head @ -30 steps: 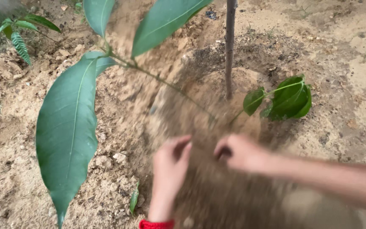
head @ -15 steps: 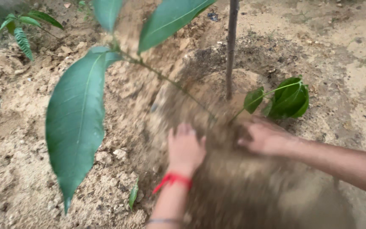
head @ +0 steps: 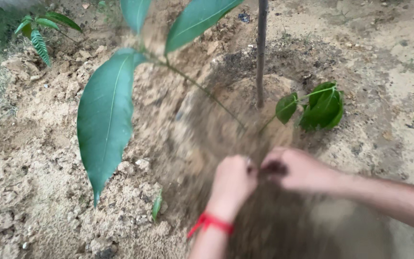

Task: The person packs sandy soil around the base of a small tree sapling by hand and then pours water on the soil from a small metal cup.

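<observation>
A thin sapling stem (head: pixel 261 52) rises from a mound of loose brown soil (head: pixel 231 124). My left hand (head: pixel 233 182), with a red thread band (head: pixel 209 222) at the wrist, presses on the soil at the mound's near side. My right hand (head: pixel 295 169) lies beside it, almost touching, fingers curled into the dirt. Both hands are motion-blurred, so I cannot tell whether soil is held in them. A large green leaf (head: pixel 105 115) hangs in front at left, and a small leaf cluster (head: pixel 323 105) sits right of the stem.
Dry, lumpy sandy earth (head: pixel 39 182) surrounds the mound. A small fern-like plant (head: pixel 37 33) grows at the far left. Another big leaf (head: pixel 195 19) hangs near the top. A tiny green sprout (head: pixel 157 205) sticks out of the soil near my left wrist.
My hands have pulled back toward me from near the stem's base and come together on the near side of the mound. The camera has shifted slightly.
</observation>
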